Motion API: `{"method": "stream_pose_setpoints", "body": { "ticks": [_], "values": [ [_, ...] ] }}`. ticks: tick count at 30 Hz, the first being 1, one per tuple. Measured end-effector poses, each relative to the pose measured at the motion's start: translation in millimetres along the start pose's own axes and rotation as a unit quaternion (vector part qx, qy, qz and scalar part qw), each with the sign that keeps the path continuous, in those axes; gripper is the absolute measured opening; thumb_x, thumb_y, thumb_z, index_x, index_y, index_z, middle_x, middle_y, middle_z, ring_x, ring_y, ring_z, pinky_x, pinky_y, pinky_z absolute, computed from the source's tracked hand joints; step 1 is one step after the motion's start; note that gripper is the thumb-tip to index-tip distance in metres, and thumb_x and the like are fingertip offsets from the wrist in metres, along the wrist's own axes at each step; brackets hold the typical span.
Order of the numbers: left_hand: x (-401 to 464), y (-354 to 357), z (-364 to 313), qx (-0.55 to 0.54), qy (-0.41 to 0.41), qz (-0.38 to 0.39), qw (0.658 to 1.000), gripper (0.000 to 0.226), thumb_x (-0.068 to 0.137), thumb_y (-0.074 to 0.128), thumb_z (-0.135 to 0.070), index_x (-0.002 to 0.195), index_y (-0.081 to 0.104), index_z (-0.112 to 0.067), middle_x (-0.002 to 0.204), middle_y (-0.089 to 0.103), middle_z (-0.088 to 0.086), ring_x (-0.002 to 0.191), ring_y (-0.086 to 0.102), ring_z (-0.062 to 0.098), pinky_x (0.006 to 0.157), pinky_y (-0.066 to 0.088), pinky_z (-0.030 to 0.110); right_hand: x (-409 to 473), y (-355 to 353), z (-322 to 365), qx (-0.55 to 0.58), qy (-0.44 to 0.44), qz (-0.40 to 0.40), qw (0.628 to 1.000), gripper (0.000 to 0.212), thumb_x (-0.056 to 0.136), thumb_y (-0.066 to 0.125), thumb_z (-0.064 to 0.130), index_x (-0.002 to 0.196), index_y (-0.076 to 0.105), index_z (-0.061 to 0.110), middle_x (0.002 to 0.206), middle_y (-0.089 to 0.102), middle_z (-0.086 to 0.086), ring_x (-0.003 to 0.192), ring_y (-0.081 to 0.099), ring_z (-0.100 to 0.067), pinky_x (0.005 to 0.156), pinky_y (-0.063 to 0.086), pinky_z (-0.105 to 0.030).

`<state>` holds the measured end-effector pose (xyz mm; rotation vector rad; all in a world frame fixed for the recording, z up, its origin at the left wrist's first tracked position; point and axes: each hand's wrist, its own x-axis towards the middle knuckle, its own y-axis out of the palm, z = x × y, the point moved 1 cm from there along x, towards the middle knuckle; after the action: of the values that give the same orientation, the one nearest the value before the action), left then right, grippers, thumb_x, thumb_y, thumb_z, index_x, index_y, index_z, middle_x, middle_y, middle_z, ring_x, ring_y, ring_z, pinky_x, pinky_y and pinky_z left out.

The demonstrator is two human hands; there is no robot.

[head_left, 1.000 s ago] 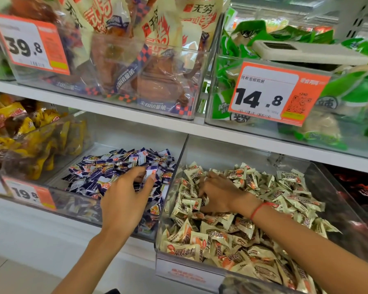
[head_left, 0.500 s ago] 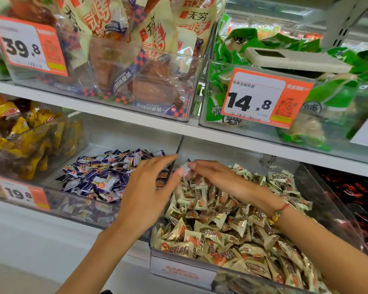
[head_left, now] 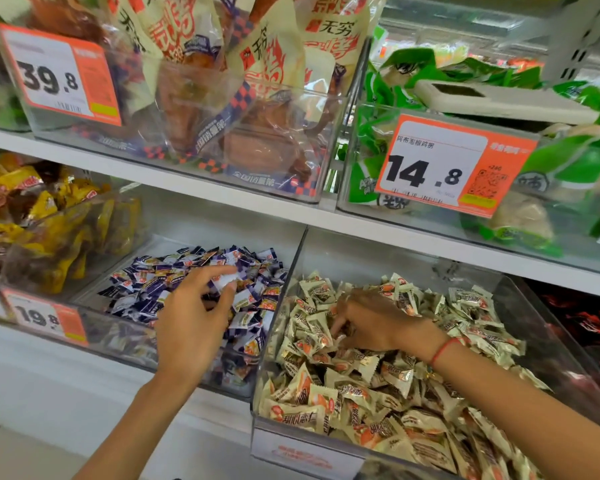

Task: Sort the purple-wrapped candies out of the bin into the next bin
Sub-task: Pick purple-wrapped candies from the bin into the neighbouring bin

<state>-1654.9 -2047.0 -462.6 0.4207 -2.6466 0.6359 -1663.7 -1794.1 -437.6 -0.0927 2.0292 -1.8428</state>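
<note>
Candy fills both clear bins under my hands. My left hand (head_left: 191, 323) hovers over the bin of purple-wrapped candies (head_left: 191, 275), and between its thumb and forefinger I pinch 1 pale-edged wrapper (head_left: 226, 280), held just above the pile; motion blur keeps me from reading its print. The other fingers of that hand curl loosely below the pinch. Just right of this grip, past the shared clear wall, sits the bin of cream-wrapped candies (head_left: 378, 386). My right hand (head_left: 371, 323) is down in that heap, palm down, fingers bent into the wrappers; I cannot tell whether they have closed on a piece, since the tips are sunk among the candies. A red cord bracelet (head_left: 443, 350) circles that wrist.

No purple wrapper shows plainly in the cream heap near my right fingers. Left of my left hand, a bin of yellow packets (head_left: 49, 220) stands beside the purple one, and an orange tag reading 19.8 (head_left: 45, 315) is fixed to the bin front below and left of the pinch. Above both hands runs a white shelf (head_left: 222, 199) carrying 2 bins, tagged 39.8 (head_left: 59, 76) and 14.8 (head_left: 451, 164).
</note>
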Motion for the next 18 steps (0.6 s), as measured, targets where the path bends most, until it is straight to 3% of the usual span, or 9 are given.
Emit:
{"method": "stream_pose_setpoints", "body": {
  "ticks": [2,7,14,18],
  "values": [
    [-1.4,1.6,-2.5,0.016,0.007,0.008,1.000,0.020,0.091,0.063,-0.027,0.102,0.062,-0.042,0.097,0.061,-0.016,0.072,0.053,-0.010,0.059,0.053,0.031,8.4,3.6,0.2,-0.020,0.003,0.015,1.000,0.037,0.083,0.070,0.039,0.119,0.062,0.038,0.145,0.044,0.007,0.141,0.029,-0.022,0.119,0.015,-0.045],
    [-3.6,6.6,-4.4,0.063,0.014,0.033,0.997,0.021,0.090,0.062,-0.033,0.101,0.058,-0.051,0.085,0.059,-0.020,0.070,0.059,0.000,0.052,0.051,0.030,19.1,7.0,5.0,-0.111,-0.025,0.031,0.993,0.055,0.083,0.071,0.037,0.134,0.050,0.036,0.140,0.048,-0.001,0.133,0.038,-0.025,0.114,0.024,-0.044],
    [-5.9,4.3,-7.9,0.075,0.029,0.029,0.996,0.023,0.089,0.064,-0.031,0.101,0.058,-0.050,0.081,0.060,-0.017,0.062,0.062,0.013,0.047,0.049,0.032,17.1,14.2,3.6,-0.120,-0.060,-0.002,0.991,0.035,0.091,0.064,0.025,0.126,0.060,0.024,0.129,0.056,-0.004,0.126,0.044,-0.025,0.107,0.035,-0.040],
    [-9.2,1.9,-8.4,0.079,0.033,0.039,0.996,0.020,0.089,0.064,-0.029,0.104,0.064,-0.043,0.083,0.059,-0.022,0.059,0.060,0.008,0.043,0.041,0.024,18.3,13.3,-0.3,-0.048,-0.065,-0.011,0.997,0.022,0.090,0.064,0.023,0.113,0.066,0.024,0.124,0.056,0.000,0.118,0.047,-0.018,0.107,0.038,-0.036]
  ]
}}
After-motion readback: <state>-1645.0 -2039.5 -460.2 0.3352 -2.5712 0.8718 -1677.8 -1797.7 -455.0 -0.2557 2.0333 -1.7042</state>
